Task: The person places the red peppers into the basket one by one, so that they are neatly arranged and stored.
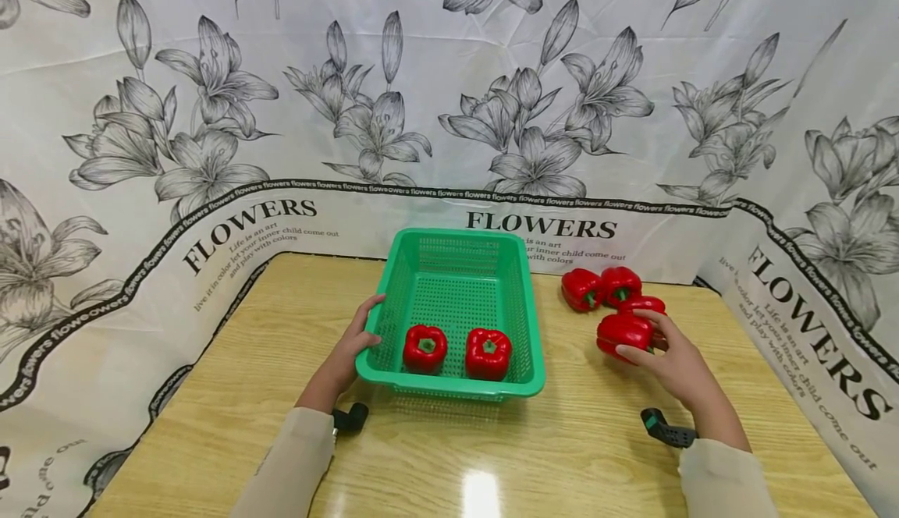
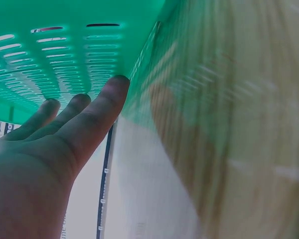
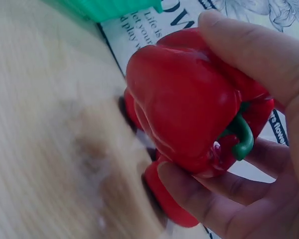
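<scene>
A red bell pepper (image 3: 184,94) with a green stem is gripped by my right hand (image 1: 677,362), thumb on one side and fingers on the other. In the head view this pepper appears at the right, close to several more red peppers (image 1: 581,289) on the table. My left hand (image 1: 346,354) touches the left side of a green plastic basket (image 1: 449,385). The left wrist view shows fairly straight fingers (image 2: 97,112) against its slotted outer wall. Inside the basket, toward the near side, two red peppers (image 1: 424,349) sit apart with stems up.
The wooden table (image 1: 435,463) backs onto a white curtain (image 1: 393,151) printed with flowers and lettering, which also runs along both sides. Dark wrist devices (image 1: 667,428) are strapped to both forearms. The basket stands mid-table near the back curtain.
</scene>
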